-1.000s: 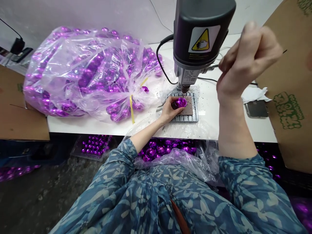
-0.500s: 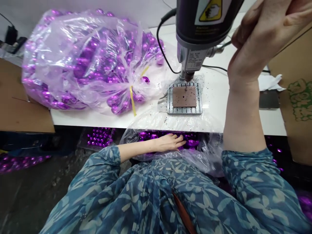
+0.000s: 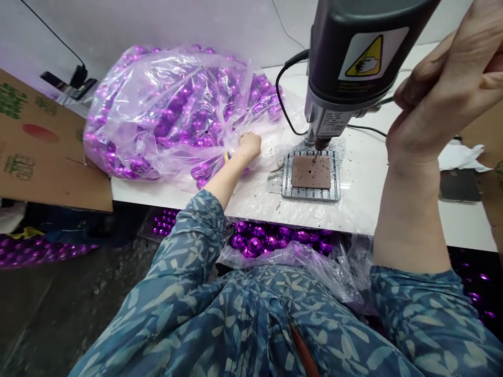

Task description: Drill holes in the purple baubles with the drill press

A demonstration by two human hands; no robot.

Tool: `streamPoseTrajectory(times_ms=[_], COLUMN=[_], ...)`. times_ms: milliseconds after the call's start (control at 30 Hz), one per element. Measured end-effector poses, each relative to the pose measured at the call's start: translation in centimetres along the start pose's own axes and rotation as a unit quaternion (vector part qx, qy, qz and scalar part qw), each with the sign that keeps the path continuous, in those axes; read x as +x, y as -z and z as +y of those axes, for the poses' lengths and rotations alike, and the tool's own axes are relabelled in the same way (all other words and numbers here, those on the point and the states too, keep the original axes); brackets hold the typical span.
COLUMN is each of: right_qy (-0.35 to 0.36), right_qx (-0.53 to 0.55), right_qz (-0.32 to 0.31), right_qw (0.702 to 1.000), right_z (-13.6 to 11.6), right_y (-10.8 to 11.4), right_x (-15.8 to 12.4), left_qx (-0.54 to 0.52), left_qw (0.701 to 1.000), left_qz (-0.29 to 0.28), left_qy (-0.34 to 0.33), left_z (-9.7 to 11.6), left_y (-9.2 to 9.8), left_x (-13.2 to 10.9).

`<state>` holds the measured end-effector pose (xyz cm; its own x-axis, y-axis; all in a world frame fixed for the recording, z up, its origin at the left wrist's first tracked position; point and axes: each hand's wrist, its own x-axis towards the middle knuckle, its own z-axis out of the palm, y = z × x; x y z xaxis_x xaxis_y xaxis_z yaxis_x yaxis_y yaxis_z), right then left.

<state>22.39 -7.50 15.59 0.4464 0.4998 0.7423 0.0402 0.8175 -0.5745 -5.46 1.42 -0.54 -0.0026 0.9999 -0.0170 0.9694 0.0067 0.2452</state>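
Note:
On the table, my left hand reaches to the gathered neck of a clear plastic bag full of shiny purple balls. Its fingers are curled; whatever is in them is hidden. Raised at the right, my right hand is closed around the feed lever of a drill press. Beneath the chuck lies a brown board with a hole in it, on the slotted metal base. Purple faceted balls fill an open plastic bag below the table edge.
Dark shavings lie around the base. At the left stands a cardboard box; a small tray of purple balls sits below the table. White tissue and a dark flat object lie at the right. A black cable loops beside the drill.
My left hand has moved from the open bag of balls up onto the table, beside the tied bag's neck, and its fingers have curled. My right hand stays on the lever. The view has shifted.

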Motion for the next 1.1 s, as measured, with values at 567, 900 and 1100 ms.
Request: streamPoseTrajectory(times_ms=[567,900,1100], right_qy=[0.008,0.033,0.039], right_qx=[0.0,0.023,0.025], right_qz=[0.008,0.003,-0.004], right_qw=[1.0,0.999,0.999], right_z=[-0.3,0.9,1.0], right_y=[-0.1,0.3,0.2], right_x=[-0.3,-0.1,-0.1], left_qx=[-0.6,-0.663,-0.639], left_qw=[0.794,0.744,0.768], left_qz=[-0.029,-0.085,-0.044], left_qy=[-0.094,0.009,-0.029], left_z=[3.7,5.2,6.8], left_y=[-2.7,-4.6,-5.6], left_x=[-10.2,-9.2,-8.2])
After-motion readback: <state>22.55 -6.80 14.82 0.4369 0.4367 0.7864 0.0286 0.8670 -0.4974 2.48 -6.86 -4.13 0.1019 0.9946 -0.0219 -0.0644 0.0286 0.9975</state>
